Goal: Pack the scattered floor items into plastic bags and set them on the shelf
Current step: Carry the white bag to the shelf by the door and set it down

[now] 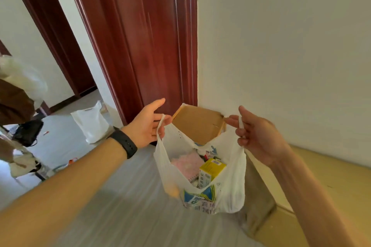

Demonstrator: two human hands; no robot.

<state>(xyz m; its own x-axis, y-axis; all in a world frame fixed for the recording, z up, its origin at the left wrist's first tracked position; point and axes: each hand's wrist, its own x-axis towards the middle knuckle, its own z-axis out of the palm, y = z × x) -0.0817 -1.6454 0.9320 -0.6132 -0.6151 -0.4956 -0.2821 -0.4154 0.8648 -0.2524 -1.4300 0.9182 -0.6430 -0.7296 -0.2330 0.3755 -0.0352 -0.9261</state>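
A white plastic bag hangs in mid-air between my hands, its mouth pulled wide. My left hand holds the left handle loop, which runs over its curled fingers. My right hand pinches the right handle strip. Inside the bag lie a yellow box, a pink soft item and other small packs. Something orange shows through the bag's left wall.
A brown cardboard box stands behind the bag at the wall corner. A red-brown door frame rises behind it. Another white bag stands on the floor at left, near a black bag. A tan cardboard surface lies along the right wall.
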